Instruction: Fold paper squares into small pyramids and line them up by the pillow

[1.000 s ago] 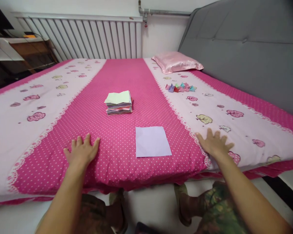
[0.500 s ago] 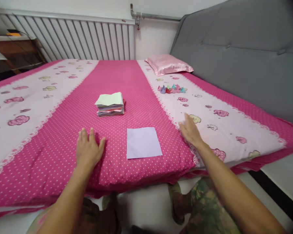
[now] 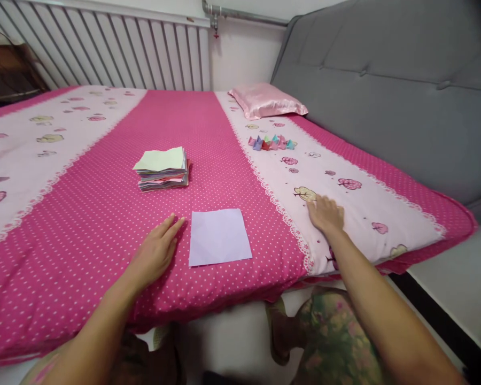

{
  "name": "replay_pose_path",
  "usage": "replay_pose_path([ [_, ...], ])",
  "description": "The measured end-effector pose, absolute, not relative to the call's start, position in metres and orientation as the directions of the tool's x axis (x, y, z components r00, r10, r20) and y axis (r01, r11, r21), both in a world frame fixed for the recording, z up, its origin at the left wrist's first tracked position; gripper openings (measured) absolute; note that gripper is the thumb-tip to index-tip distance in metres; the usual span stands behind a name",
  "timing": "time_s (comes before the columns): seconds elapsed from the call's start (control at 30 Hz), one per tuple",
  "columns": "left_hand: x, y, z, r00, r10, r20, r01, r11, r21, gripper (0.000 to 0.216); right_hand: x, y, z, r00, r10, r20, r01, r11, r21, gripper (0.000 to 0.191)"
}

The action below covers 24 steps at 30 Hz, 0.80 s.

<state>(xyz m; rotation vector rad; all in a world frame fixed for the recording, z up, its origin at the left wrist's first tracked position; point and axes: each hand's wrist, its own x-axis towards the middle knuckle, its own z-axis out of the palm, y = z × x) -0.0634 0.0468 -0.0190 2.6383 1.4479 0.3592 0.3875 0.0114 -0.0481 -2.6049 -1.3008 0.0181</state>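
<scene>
A square sheet of lilac paper [image 3: 219, 237] lies flat on the pink bedspread [image 3: 208, 289] near the bed's front edge. Just left of the sheet is my left hand [image 3: 155, 251], fingers stretched toward it and holding nothing. My right hand [image 3: 326, 215] rests on the white printed stripe to the right, palm down, with its fingers apart and nothing in them. Behind my left hand stands an uneven stack of coloured paper [image 3: 162, 169], pale green on top. Farther back on the right, several small folded paper pieces [image 3: 271, 143] sit close together in a row.
A pink satin pillow [image 3: 266, 100] lies at the back right, against the grey padded headboard [image 3: 385, 80]. A white radiator [image 3: 116, 51] and a pipe [image 3: 248, 15] run along the wall behind the bed. My knees are below the front edge.
My left hand has turned and come closer to the lilac sheet. My right hand has shifted right and settled onto the white stripe. The view has swung slightly right.
</scene>
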Motion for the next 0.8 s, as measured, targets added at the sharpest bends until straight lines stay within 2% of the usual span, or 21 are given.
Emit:
replay_pose_path([
  [0.2,-0.062,0.044,-0.016,0.521,0.839,0.159,0.813,-0.544,0.206,0.049,0.422,-0.037,-0.058,0.817,0.558,0.145,0.576,-0.781,-0.24,0.073],
  [0.4,-0.057,0.036,-0.014,0.544,0.819,0.183,0.791,-0.573,0.214,0.047,0.413,-0.059,-0.053,0.863,0.435,0.255,0.502,-0.794,-0.343,0.077],
  [0.47,-0.054,0.033,-0.014,0.577,0.793,0.198,0.759,-0.609,0.228,0.046,0.399,-0.058,-0.043,0.809,0.47,0.352,0.583,-0.719,-0.378,0.075],
  [0.57,-0.05,0.029,-0.012,0.628,0.749,0.212,0.709,-0.663,0.24,0.045,0.363,-0.05,-0.025,0.657,0.604,0.452,0.754,-0.545,-0.367,0.07],
  [0.67,-0.045,0.028,-0.006,0.629,0.731,0.264,0.684,-0.682,0.259,0.045,0.314,-0.037,-0.011,0.489,0.751,0.443,0.864,-0.347,-0.365,0.067],
  [0.8,-0.027,0.026,0.001,0.555,0.746,0.368,0.686,-0.66,0.306,0.043,0.247,-0.019,0.001,0.213,0.898,0.386,0.891,-0.017,-0.453,0.062],
])
